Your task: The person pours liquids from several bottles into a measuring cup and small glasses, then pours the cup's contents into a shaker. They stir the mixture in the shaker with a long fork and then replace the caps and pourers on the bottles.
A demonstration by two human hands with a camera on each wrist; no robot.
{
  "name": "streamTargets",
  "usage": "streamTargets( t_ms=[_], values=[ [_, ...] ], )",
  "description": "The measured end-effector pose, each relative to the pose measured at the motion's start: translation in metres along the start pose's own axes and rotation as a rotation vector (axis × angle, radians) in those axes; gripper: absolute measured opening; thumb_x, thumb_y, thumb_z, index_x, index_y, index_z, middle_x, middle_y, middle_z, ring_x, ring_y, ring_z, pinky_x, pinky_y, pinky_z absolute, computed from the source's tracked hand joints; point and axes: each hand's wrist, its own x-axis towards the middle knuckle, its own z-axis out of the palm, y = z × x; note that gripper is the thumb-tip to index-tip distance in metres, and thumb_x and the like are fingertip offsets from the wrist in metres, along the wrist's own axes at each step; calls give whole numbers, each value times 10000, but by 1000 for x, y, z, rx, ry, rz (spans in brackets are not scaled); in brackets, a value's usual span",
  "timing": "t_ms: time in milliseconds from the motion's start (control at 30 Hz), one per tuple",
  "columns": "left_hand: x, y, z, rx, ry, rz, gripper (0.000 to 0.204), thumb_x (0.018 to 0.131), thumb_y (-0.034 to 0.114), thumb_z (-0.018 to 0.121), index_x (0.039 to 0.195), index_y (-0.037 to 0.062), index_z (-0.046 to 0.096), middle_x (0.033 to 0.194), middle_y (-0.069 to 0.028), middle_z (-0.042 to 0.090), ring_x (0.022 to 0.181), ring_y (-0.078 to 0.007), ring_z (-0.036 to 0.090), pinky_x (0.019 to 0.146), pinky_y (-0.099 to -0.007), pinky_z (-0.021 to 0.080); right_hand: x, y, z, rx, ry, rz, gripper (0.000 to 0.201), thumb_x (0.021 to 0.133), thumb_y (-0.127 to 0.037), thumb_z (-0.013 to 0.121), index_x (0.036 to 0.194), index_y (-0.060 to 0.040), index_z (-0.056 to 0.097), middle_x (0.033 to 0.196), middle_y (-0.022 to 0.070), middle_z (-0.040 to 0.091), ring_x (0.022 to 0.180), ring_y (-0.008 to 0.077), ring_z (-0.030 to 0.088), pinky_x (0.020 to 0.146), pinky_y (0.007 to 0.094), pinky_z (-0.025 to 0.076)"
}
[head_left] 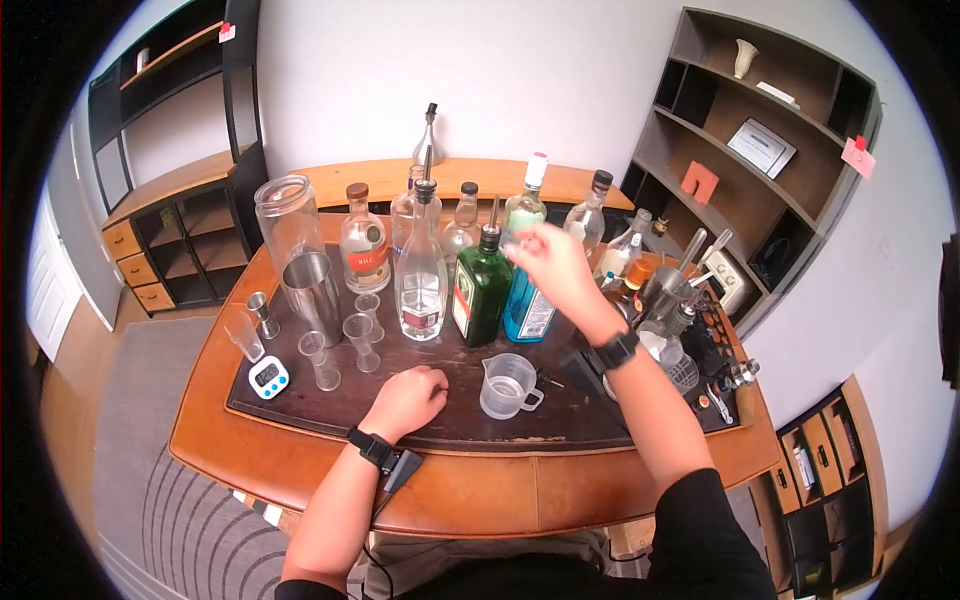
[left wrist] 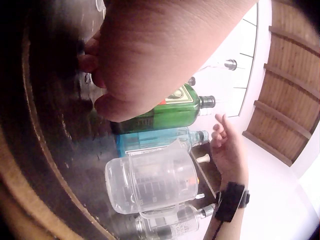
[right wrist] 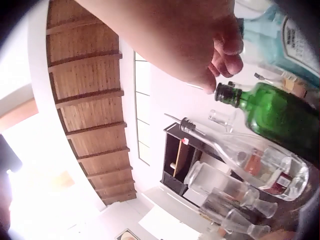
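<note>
My left hand [head_left: 405, 402] rests on the dark tabletop with loosely curled fingers and nothing in them. To its right stands a clear plastic measuring jug [head_left: 507, 385], also in the left wrist view. My right hand [head_left: 553, 268] is raised at the top of a blue glass bottle [head_left: 530, 312], its fingers loosely bent, hiding the bottle's neck in the head view. Beside it is a green bottle [head_left: 481, 295] with a metal pour spout [right wrist: 195, 86]; a fingertip overlaps that spout in the right wrist view. A clear bottle [head_left: 420, 285] with a pourer stands further left.
At the left are a metal shaker tin [head_left: 314, 300], a tall glass jar [head_left: 288, 222], several small clear measuring cups [head_left: 320, 360], a metal jigger [head_left: 263, 314] and a white timer [head_left: 269, 377]. More bottles [head_left: 590, 212] stand behind; bar tools [head_left: 690, 265] crowd the right side.
</note>
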Motion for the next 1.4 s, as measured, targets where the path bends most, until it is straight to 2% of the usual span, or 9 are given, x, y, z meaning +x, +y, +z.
streamTargets(
  t_ms=[167,267,467,600,767,867,967,1133,1400],
  values=[
    [-1,-1,-1,-10,5,-15,159,817,125,667,935,26,700,885,-164,688,849,-355,670,768,-453,537,50,-14,17,113,45,-53,233,907,-209,727,950,20,709,688,99,625,582,161,590,581,345,488],
    [-1,-2,0,-13,32,10,154,819,124,667,930,23,699,889,-163,688,853,-358,670,768,-452,536,59,-17,16,-92,-52,-21,253,940,-200,680,825,25,685,603,100,596,566,151,579,554,341,456],
    [0,3,-1,-8,-4,2,162,820,129,669,940,23,696,891,-166,688,861,-360,670,778,-451,537,58,-17,22,-1,35,-98,221,933,-173,676,841,26,696,661,120,655,572,164,588,576,343,466],
    [0,0,0,-4,-5,-1,167,820,132,669,944,24,697,892,-166,689,863,-360,671,779,-453,539,58,-24,19,5,43,-36,212,934,-161,671,847,31,698,672,121,664,594,172,604,592,357,478],
    [0,0,1,-1,-3,5,165,818,129,668,941,25,700,888,-165,691,868,-361,671,781,-455,540,68,-17,18,29,87,-153,203,939,-165,667,895,25,723,677,97,664,598,158,599,597,349,486],
    [0,0,1,4,1,4,162,817,128,666,939,27,703,884,-165,692,869,-364,671,782,-456,541,93,-22,-3,25,148,-63,223,937,-190,677,906,26,722,687,85,663,597,145,592,593,336,487],
    [0,2,-1,1,-5,12,161,818,129,664,938,30,704,884,-165,692,869,-365,670,783,-456,541,101,-52,-37,18,201,-101,246,934,-213,687,883,26,709,680,76,655,587,132,580,583,327,484],
    [-1,0,-1,-2,22,14,164,818,135,664,938,31,705,894,-165,690,866,-367,668,783,-461,539,89,-35,-71,-74,189,-31,240,943,-213,682,866,12,703,656,45,643,573,105,561,564,300,467],
    [0,0,2,0,-2,8,161,826,140,657,936,35,708,891,-169,687,865,-366,670,778,-459,538,54,19,-62,-73,154,72,197,960,-178,662,915,10,696,686,40,654,606,115,577,585,305,471]
  ],
)
